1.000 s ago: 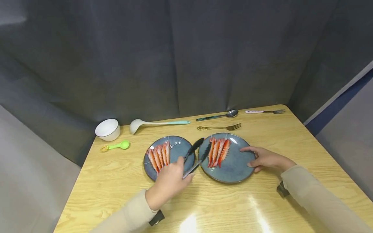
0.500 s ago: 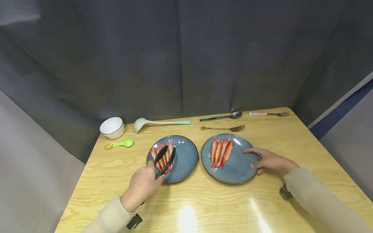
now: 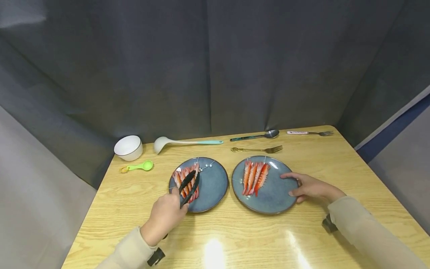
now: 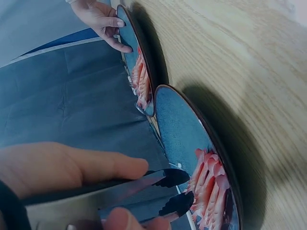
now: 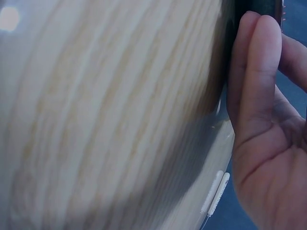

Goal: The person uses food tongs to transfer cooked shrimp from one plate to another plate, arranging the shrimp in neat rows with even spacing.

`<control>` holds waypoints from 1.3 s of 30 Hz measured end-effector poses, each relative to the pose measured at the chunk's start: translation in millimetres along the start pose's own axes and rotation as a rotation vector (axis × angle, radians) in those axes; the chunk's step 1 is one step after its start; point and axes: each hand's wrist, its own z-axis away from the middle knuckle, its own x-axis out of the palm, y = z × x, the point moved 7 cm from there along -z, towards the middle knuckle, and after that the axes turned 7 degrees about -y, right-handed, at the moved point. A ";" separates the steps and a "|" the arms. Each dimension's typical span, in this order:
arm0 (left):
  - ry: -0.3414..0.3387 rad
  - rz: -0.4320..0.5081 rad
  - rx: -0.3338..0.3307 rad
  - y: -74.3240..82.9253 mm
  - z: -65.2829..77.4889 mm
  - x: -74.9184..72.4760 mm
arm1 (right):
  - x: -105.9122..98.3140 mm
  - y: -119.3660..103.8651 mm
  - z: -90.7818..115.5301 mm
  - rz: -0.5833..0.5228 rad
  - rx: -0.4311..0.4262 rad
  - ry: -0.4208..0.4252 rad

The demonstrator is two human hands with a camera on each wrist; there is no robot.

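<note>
Fingers curled around a pair of black-tipped tongs [image 3: 186, 181], a person's left hand [image 3: 166, 215] holds the utensil over a row of shrimp [image 4: 211, 191], the scalloped tips parted at the pale ends; whether they touch cannot be told. The shrimp, orange-red with white banding, lie side by side at the left of a blue-gray plate [image 3: 215, 186] with a brown rim and a white blossom pattern. Just beside it, the right hand [image 3: 310, 188] rests at the edge of a matching plate [image 3: 277, 194], thumb and forefinger spread apart over the rim. On that plate lie four shrimp [image 3: 256, 178], glossy and striped, the rightmost the brightest red. Behind the plates, on a wood-grain table [image 3: 235, 239], are a white bowl [image 3: 131, 156], a green measuring spoon [image 3: 146, 165], a ladle [image 3: 178, 141], a dark spoon [image 3: 271, 133], a golden fork [image 3: 256, 150] and a pink-handled fork [image 3: 299, 132], before a dark curtain [image 3: 208, 74].
</note>
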 end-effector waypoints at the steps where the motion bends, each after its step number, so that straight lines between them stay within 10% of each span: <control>1: -0.001 0.001 0.002 0.4 0.0 -0.1 | -0.4 -0.1 0.2 0.000 -0.002 0.001; 16: -0.046 0.099 0.084 18.5 -2.0 -14.8 | 2.0 0.9 0.6 -0.017 -0.007 0.007; 26: -0.095 0.213 0.270 84.1 -13.0 -17.3 | 2.0 -2.5 3.2 -0.026 -0.018 0.004; 39: -0.238 0.299 0.327 155.0 -37.5 27.1 | 4.1 -5.4 4.4 -0.067 -0.065 -0.013</control>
